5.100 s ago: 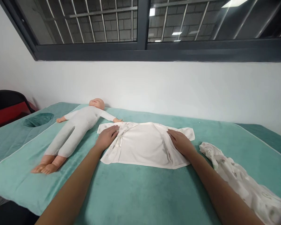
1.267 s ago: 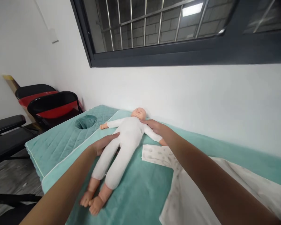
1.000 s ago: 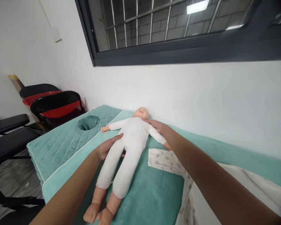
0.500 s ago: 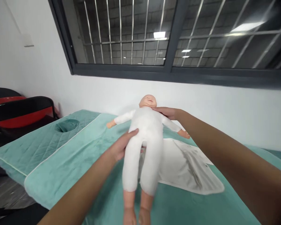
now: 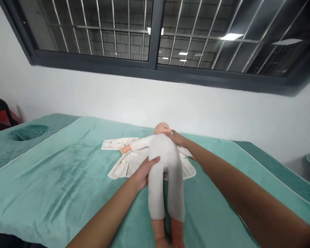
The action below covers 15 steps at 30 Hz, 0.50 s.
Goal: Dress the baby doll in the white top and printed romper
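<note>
Layout of the bed, head view: the doll (image 5: 164, 151) lies lengthwise over the opened shirt (image 5: 132, 160) at mid-bed, its head toward the wall (image 5: 105, 93) and its legs toward the viewer, with shirt parts extending beyond it to left and right. The left hand (image 5: 144, 170) is at the doll's hip, the right hand (image 5: 177, 138) beside its neck, and the blanket (image 5: 62, 179) spreads beneath on the bed. A hole (image 5: 28, 132) lies in the bed's left end, a chair (image 5: 0, 115) beyond it, and the window (image 5: 119, 41) above, behind the bed
</note>
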### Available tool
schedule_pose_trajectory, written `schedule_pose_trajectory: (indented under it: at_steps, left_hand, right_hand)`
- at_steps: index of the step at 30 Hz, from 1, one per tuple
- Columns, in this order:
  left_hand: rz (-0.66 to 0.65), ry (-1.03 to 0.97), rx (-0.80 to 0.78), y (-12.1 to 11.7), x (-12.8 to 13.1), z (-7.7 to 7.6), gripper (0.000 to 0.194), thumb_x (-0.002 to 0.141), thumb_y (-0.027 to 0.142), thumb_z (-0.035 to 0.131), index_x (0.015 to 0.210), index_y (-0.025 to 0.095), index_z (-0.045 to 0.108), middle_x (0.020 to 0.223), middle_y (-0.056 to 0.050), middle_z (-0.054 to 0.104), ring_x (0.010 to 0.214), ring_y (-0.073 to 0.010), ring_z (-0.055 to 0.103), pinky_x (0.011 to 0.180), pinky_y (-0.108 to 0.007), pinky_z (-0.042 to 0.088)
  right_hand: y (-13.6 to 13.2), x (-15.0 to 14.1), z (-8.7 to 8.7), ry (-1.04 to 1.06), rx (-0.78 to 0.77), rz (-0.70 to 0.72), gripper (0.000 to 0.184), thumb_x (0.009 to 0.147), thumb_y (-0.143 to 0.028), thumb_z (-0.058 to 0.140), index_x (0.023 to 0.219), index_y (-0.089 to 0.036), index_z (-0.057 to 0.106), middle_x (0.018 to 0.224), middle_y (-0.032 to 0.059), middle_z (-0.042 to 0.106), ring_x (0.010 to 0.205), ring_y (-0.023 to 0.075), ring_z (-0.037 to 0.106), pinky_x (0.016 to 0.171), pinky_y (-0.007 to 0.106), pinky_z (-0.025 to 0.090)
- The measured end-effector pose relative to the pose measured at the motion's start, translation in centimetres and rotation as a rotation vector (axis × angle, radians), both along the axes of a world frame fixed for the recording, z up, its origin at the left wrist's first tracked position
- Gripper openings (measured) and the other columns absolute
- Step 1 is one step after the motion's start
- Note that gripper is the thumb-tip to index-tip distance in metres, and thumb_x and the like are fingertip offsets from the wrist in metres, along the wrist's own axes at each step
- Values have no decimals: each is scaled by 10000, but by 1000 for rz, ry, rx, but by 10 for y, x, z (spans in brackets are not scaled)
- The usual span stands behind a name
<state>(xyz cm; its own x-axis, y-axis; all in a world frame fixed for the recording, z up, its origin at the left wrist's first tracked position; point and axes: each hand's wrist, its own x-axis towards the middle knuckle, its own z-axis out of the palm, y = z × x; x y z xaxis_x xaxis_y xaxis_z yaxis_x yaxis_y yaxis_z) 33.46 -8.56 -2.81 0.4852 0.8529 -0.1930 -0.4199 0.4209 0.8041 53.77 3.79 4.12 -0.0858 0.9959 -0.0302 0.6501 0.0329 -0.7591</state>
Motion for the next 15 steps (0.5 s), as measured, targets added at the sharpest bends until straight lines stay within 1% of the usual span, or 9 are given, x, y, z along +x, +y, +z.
schedule_pose_trajectory:
  at_steps: [2,4,6,7,9,10,12,13,15]
  left_hand:
    - [-23,59,32,4,-6,-3,611,770,531,680,1266,211,519,1164,-146,661,895,-265,690,763,-410,586]
    - [-6,251,114,13,-18,-3,572,803,567,620,1232,195,551,1109,-130,679,913,-263,676,795,-409,569]
    - [117,571,329,27,-33,-4,484,848,535,561,1192,196,585,1085,-115,682,983,-269,648,882,-415,530]
    - [189,740,479,35,-40,-5,419,877,486,529,1178,203,597,1103,-110,677,1031,-271,627,939,-421,496]
    - [259,1025,778,50,-51,-12,308,911,329,463,1154,214,614,1162,-104,656,1120,-266,581,1032,-426,416]
    - [239,1131,894,56,-53,-17,297,906,249,437,1135,212,622,1188,-108,644,1154,-266,562,1055,-428,388]
    - [163,1282,1046,66,-53,-28,323,875,142,404,1102,191,629,1222,-133,622,1194,-275,538,1063,-437,365]
    - [142,1327,1096,69,-50,-33,342,859,111,400,1104,183,626,1236,-146,611,1210,-281,527,1063,-443,358]
    - [151,1390,1128,73,-45,-40,367,838,87,402,1124,168,617,1239,-175,604,1220,-305,520,1060,-474,341]
  right_hand:
    - [4,3,-10,-60,-5,-27,827,781,-700,569,1372,-131,465,1365,203,535,1229,352,543,1031,442,435]
    - [8,7,-12,-132,1,-68,951,753,-747,557,1426,-99,374,1352,239,531,1241,381,523,1043,492,396]
    - [10,9,-7,-199,26,-122,1030,743,-771,542,1456,-69,299,1307,281,545,1251,430,491,1047,567,336]
    - [9,7,-3,-245,65,-154,1012,761,-770,517,1455,-68,294,1284,290,552,1242,447,489,1038,591,320]
    - [7,-5,6,-350,216,-202,857,842,-716,446,1431,-103,335,1296,272,538,1202,440,519,1016,583,333]
    - [4,-15,10,-396,311,-201,748,885,-663,420,1409,-132,369,1322,246,521,1179,414,542,1008,552,355]
    - [0,-45,11,-422,446,-102,560,935,-542,419,1364,-182,427,1360,179,504,1147,342,573,994,469,398]
    - [-2,-62,8,-396,444,11,509,938,-501,441,1345,-197,449,1346,149,523,1147,307,575,990,428,412]
    - [-4,-96,-1,-356,364,288,456,927,-462,489,1307,-210,493,1308,105,563,1157,257,569,985,369,425]
